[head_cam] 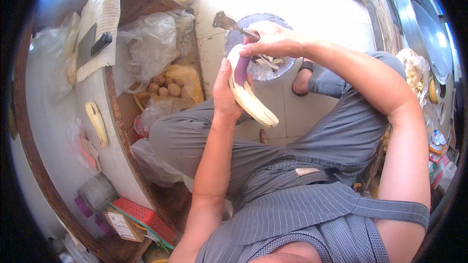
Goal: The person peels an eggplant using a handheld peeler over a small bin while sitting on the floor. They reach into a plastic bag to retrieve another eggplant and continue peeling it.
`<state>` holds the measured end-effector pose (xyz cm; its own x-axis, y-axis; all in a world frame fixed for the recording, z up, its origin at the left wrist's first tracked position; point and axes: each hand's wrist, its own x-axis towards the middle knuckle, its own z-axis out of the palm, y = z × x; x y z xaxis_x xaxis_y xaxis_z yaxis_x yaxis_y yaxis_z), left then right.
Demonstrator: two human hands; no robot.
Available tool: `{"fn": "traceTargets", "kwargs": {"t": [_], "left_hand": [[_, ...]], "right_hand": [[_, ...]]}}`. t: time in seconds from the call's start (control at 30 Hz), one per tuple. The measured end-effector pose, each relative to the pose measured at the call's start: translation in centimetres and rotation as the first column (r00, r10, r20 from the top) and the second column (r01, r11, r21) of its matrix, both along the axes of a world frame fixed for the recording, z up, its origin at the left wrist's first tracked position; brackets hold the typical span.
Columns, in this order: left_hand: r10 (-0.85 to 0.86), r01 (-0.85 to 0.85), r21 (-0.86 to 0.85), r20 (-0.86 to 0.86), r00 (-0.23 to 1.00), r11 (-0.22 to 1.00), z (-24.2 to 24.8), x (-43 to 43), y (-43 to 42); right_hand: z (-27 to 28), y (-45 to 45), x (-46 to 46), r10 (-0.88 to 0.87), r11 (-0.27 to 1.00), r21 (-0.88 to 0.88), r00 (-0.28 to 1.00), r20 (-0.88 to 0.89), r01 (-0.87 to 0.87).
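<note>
My left hand (227, 93) is closed around a long, pale vegetable (252, 104), probably a partly peeled eggplant, with a strip of purple skin showing on it. Above the vegetable's upper end, my right hand (268, 38) grips a tool (234, 25) with a worn brown handle and a metal part; its working edge is hidden by my fingers. Under my hands on the floor stands a round bin (289, 69) holding a plastic bag and pale and dark peelings. A second peeled vegetable (97, 124) lies on the counter to the left.
A black-handled knife (101, 44) lies on a ribbed cloth (104, 18) at the counter's upper end. Below are plastic bags and round brown potato-like vegetables (168, 86) in a yellow bag. A red basket (146, 219) is lower left. Large metal basins (424, 25) stand at right.
</note>
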<state>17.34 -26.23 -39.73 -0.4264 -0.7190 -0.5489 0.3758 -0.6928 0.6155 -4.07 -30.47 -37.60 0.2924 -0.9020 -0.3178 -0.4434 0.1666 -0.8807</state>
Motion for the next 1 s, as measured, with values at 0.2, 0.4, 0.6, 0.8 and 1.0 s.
{"fn": "traceTargets", "kwargs": {"t": [0.2, 0.4, 0.6, 0.8, 1.0], "left_hand": [[0.042, -0.043, 0.016, 0.015, 0.999, 0.999, 0.3, 0.4, -0.7], [-0.011, 0.01, -0.026, -0.027, 1.0, 1.0, 0.5, 1.4, -1.1], [0.01, -0.012, 0.036, 0.042, 0.999, 0.999, 1.1, 0.7, -0.7], [0.013, -0.013, 0.02, 0.021, 1.0, 1.0, 2.1, -0.4, -0.2], [0.005, -0.006, 0.026, 0.031, 1.0, 1.0, 1.8, -0.1, -0.2]], "right_hand": [[-1.7, -1.0, -2.7, -0.036, 0.996, -0.071, 0.99, 0.137, 0.046], [-3.1, -1.1, -3.1, -0.18, 0.919, -0.393, 0.909, -0.376, 0.02], [2.7, -0.4, -1.3, 0.052, 0.654, -0.611, 0.832, -0.553, -0.447], [1.3, 0.5, 0.1, -0.043, 0.494, -0.747, 0.845, -0.533, -0.446], [0.1, -1.3, -2.6, -0.254, 0.491, -0.787, 0.803, -0.539, -0.373]]}}
